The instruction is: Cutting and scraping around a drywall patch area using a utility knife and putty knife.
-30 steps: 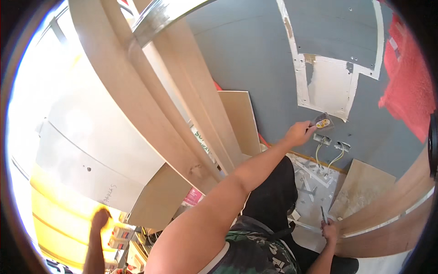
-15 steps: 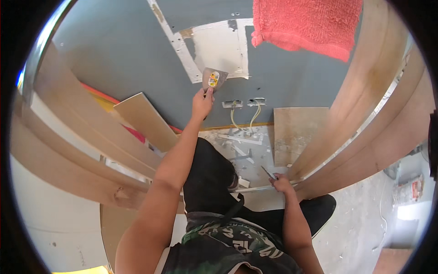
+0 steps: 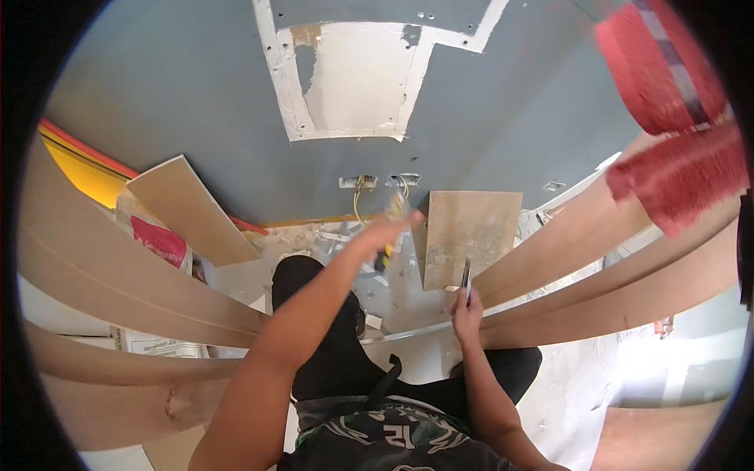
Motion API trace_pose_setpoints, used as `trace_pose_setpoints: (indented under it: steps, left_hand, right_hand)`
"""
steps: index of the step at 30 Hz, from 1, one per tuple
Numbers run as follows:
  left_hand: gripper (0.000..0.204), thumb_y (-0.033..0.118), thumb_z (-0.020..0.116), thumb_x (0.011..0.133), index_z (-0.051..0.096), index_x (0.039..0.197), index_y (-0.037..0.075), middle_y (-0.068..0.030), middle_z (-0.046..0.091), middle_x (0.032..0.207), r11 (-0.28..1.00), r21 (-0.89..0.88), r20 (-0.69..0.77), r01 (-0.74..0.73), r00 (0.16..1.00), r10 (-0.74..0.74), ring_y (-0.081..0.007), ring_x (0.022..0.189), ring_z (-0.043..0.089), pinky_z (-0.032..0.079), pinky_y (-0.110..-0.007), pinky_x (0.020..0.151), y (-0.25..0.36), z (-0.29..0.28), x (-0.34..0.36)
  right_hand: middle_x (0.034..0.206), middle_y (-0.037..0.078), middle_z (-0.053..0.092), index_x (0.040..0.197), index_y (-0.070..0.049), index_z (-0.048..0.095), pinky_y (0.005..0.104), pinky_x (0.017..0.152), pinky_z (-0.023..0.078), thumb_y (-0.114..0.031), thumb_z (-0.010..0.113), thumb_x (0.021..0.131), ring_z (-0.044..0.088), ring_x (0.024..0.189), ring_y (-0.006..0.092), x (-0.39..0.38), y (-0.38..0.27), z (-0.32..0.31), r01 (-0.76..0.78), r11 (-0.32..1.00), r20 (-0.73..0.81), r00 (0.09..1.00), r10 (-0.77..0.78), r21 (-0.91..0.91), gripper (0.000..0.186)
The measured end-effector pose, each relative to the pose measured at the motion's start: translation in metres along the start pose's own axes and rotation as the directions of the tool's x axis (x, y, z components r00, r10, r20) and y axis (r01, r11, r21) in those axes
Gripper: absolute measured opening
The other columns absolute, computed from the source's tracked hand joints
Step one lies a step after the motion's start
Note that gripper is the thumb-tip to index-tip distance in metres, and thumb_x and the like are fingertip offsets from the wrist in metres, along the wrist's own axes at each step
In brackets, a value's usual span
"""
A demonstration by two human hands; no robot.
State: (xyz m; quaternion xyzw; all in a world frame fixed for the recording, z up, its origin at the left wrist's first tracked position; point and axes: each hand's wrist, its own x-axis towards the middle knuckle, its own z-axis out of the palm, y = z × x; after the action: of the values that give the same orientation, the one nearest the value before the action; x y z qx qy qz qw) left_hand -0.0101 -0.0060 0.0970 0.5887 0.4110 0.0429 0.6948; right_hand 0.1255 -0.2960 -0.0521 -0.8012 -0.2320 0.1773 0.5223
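My left hand (image 3: 385, 234), smeared by motion, grips a putty knife with a black and yellow handle (image 3: 383, 257). Its blade is too blurred to make out. The hand is in front of the grey wall's lower part, near two cut-out sockets (image 3: 358, 181) with loose yellowish wires. Lower right, my right hand (image 3: 466, 311) is closed around a thin flat tool (image 3: 468, 273) seen edge-on, pointing up; its exact kind is unclear. Above both hands, the grey wall bears a patch (image 3: 353, 82) covered in white filler, with white strips along its edges.
Curved wooden boards (image 3: 565, 235) flank me on both sides. Red towels (image 3: 667, 74) hang at upper right. A brown board (image 3: 475, 235) and another panel (image 3: 192, 212) lean against the wall. White scraps (image 3: 373, 322) litter the floor. A printed bag (image 3: 161, 245) lies at left.
My left hand has swung down and right, taking the putty knife away from the wall patch. The right hand's tool now points more upright. The view has shifted, bringing more of the patch into sight.
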Motion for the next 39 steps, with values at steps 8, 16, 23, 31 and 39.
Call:
trace_pose_setpoints:
  steps: [8, 16, 23, 31, 39]
  left_hand:
    - [0.081, 0.072, 0.06, 0.09, 0.061, 0.124, -0.001, -0.0124, 0.068, 0.097, 0.885, -0.462, 0.283, 0.061, 0.956, 0.082, -0.0201, 0.079, 0.064, 0.052, -0.037, 0.065, -0.014, 0.062, -0.01]
    - [0.031, 0.034, 0.058, 0.095, 0.065, 0.098, 0.004, -0.0072, 0.065, 0.078, 0.753, -0.658, 0.152, -0.003, 0.979, 0.137, -0.0223, 0.065, 0.064, 0.055, -0.038, 0.067, -0.023, 0.029, 0.02]
    - [0.042, 0.035, 0.062, 0.092, 0.062, 0.116, 0.0, -0.0104, 0.064, 0.11, 0.941, -0.208, -0.183, -0.266, 0.956, 0.23, -0.0225, 0.103, 0.059, 0.046, -0.036, 0.095, -0.035, 0.016, 0.033]
    - [0.046, 0.022, 0.055, 0.09, 0.063, 0.129, -0.001, -0.007, 0.062, 0.112, 0.744, -0.438, -0.679, -0.505, 0.728, 0.094, -0.0191, 0.104, 0.052, 0.043, -0.036, 0.092, 0.013, -0.1, 0.025]
    - [0.036, 0.021, 0.055, 0.088, 0.073, 0.114, 0.006, -0.0006, 0.055, 0.098, 0.527, -0.447, -0.842, -0.723, 0.54, 0.026, -0.0153, 0.09, 0.045, 0.038, -0.03, 0.089, 0.012, -0.124, 0.037]
  right_hand:
    - [0.1, 0.018, 0.06, 0.134, -0.001, 0.058, 0.0414, 0.091, 0.049, -0.007, 0.061, 0.094, 0.06, 0.097, 0.0337, 0.017, -0.21, 0.045, 0.517, 0.802, 0.305, 0.848, -0.433, -0.3, 0.041]
    - [0.105, 0.004, 0.066, 0.127, 0.0, 0.062, 0.0314, 0.082, 0.052, -0.029, 0.065, 0.101, 0.063, 0.095, 0.0153, 0.058, -0.194, 0.066, -0.314, 0.859, 0.186, 0.948, 0.259, 0.404, 0.039]
    - [0.101, 0.005, 0.067, 0.119, 0.0, 0.062, 0.0281, 0.08, 0.05, -0.026, 0.063, 0.103, 0.061, 0.09, 0.0108, 0.078, -0.169, 0.116, -0.398, 0.827, 0.518, 0.841, 0.156, 0.397, 0.031]
    - [0.078, 0.01, 0.063, 0.105, 0.0, 0.042, 0.0293, 0.066, 0.052, -0.019, 0.051, 0.107, 0.063, 0.07, 0.0137, 0.088, -0.21, 0.184, 0.26, 0.919, 0.0, 0.962, -0.272, 0.296, 0.021]
    - [0.088, 0.018, 0.059, 0.109, 0.001, 0.047, 0.0421, 0.069, 0.047, -0.022, 0.05, 0.106, 0.062, 0.077, 0.0291, 0.128, -0.195, 0.234, 0.475, 0.88, -0.153, 0.871, -0.467, 0.017, 0.024]
